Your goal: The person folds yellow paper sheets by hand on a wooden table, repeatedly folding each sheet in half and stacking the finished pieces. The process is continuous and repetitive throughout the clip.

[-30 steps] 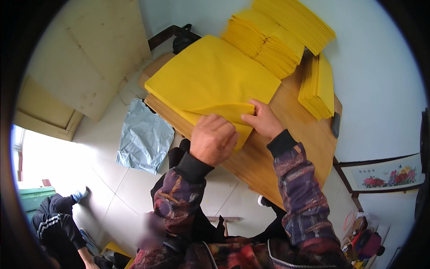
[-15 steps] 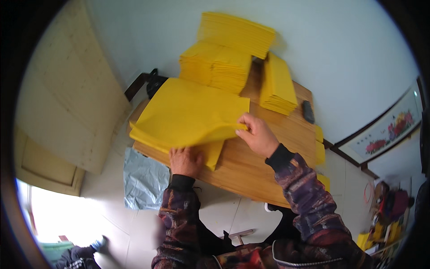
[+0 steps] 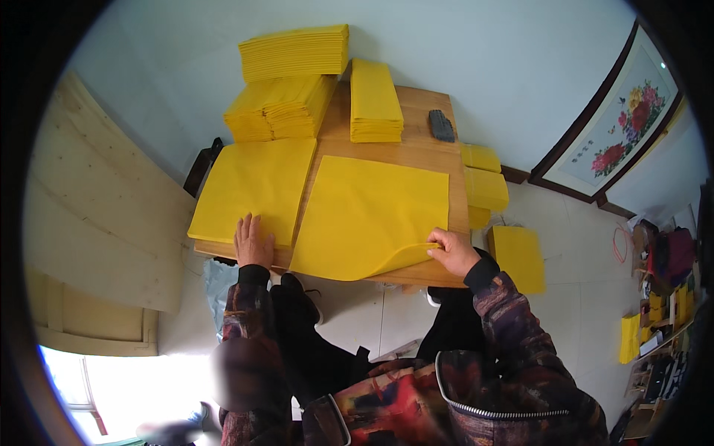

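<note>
A single yellow felt-like sheet (image 3: pixel 372 212) lies spread over the front middle of the wooden table. My right hand (image 3: pixel 454 251) pinches its near right corner, and the near edge there curls up. To the left rests a flat pile of yellow sheets (image 3: pixel 253 175), apart from the single one. On the near right part of that pile my left hand (image 3: pixel 253 241) lies palm down, fingers stretched and holding nothing.
Folded yellow stacks (image 3: pixel 282 108) stand at the table's back, with a narrower stack (image 3: pixel 375 100) beside them. A dark grey block (image 3: pixel 441 125) lies on the wooden table (image 3: pixel 424 100) at right. Yellow bundles (image 3: pixel 487 189) sit beyond the right edge. A grey plastic bag (image 3: pixel 218 286) is below left.
The sheet that my right hand held over the left pile now lies to its right on the table. My right hand has moved right and nearer with it. The view has shifted right.
</note>
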The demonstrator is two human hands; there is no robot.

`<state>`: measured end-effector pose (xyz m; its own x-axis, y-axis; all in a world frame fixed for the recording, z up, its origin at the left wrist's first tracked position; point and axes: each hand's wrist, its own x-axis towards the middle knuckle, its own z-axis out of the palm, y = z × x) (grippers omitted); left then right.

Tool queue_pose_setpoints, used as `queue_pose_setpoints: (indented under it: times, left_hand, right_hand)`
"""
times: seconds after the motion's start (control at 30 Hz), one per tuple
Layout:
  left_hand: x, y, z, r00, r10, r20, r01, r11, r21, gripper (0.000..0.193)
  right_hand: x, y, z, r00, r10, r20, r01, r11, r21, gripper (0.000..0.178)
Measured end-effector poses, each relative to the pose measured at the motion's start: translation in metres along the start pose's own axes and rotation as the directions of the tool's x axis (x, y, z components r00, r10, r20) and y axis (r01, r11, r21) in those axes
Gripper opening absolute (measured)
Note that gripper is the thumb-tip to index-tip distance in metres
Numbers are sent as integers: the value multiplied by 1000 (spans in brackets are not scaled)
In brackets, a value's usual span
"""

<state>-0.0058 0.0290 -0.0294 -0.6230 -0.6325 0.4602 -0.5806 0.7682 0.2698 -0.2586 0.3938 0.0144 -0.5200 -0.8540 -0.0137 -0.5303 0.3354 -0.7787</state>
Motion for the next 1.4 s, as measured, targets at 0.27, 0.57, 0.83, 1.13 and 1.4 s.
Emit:
queue_pose_setpoints:
  times: [0.27,0.57,0.83,1.13,1.4]
  left_hand:
    - [-73,135,-25,889,334,312,-282,938,-201,74]
    - [-83,161,-12,830,278,483,-282,957,-67,83]
    - [-89,164,-11,855,267,446,-269,961,-60,81]
    - [-94,162,-11,876,262,405,-238,965,-108,81]
    - [-123,122,-26,990,-95,-100,41,896,-442,28]
  right_hand:
    - [-14,7,-7,993,-96,-64,92,994,-55,14]
    - [-47,16,-13,948,-311,-61,271,895,-353,13]
    - [-57,-3,-20,973,-216,-87,148,862,-484,20]
    - [-4,-76,29,889,-432,151,455,873,-178,14]
    - [116,-130,110,737,-619,271,663,739,-117,8]
